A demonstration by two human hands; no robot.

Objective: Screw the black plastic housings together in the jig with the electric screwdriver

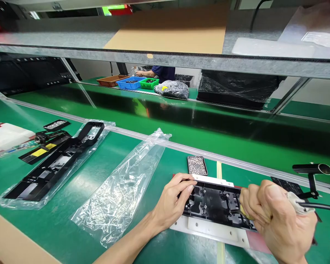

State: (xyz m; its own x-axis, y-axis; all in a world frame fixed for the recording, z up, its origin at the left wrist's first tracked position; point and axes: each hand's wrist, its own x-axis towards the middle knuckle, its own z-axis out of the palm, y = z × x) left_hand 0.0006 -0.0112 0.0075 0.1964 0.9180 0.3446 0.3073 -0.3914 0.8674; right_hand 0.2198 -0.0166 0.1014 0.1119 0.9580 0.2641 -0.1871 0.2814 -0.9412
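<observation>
A black plastic housing lies open side up in a white fixture on the green bench. Its left end is gripped by my left hand, thumb and fingers closed over the edge. My right hand is wrapped around a corded electric screwdriver, whose cable leaves to the right. The driver's tip points down and left into the right part of the housing; the exact contact point is hidden. Just behind the fixture stands a small black tray of small metal screws.
Left of my hands lie a flat clear plastic bag and another black housing on plastic. A black tubular holder stands at the right. Beyond the metal rail are bins and a co-worker's arm. A shelf crosses above.
</observation>
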